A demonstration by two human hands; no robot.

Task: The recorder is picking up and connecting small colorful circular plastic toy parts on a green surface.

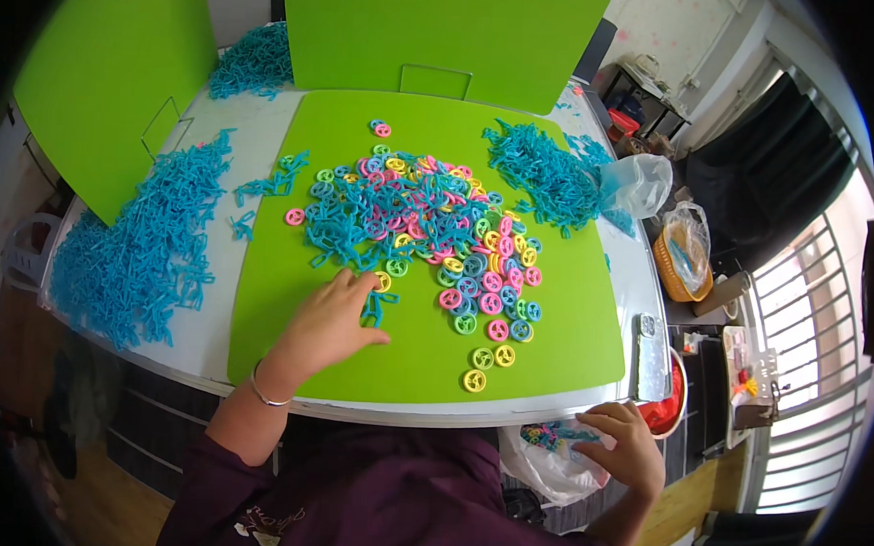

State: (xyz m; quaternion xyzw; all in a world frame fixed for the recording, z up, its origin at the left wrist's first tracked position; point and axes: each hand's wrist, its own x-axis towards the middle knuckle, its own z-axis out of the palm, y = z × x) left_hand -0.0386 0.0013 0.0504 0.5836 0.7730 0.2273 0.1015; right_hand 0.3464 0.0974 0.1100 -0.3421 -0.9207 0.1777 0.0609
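My left hand (331, 319) rests on the green mat (570, 326), its fingers touching a small blue plastic frame piece (374, 309). Just beyond it lies a mixed heap (419, 224) of blue frame pieces and small pink, yellow, green and blue plastic wheels. A few loose wheels (487, 357) lie near the mat's front edge. My right hand (628, 448) is below the table's front edge, at the mouth of a clear plastic bag (551, 460) that holds assembled coloured pieces; its fingers are curled, and I cannot tell whether they grip anything.
Big piles of blue frame pieces lie at the left (139, 253), back left (257, 65) and right of the mat (546, 176). Green boards (107, 79) stand behind. A phone (649, 357), a red bowl (665, 411), plastic bags (642, 184) and an orange basket (683, 253) sit at the right.
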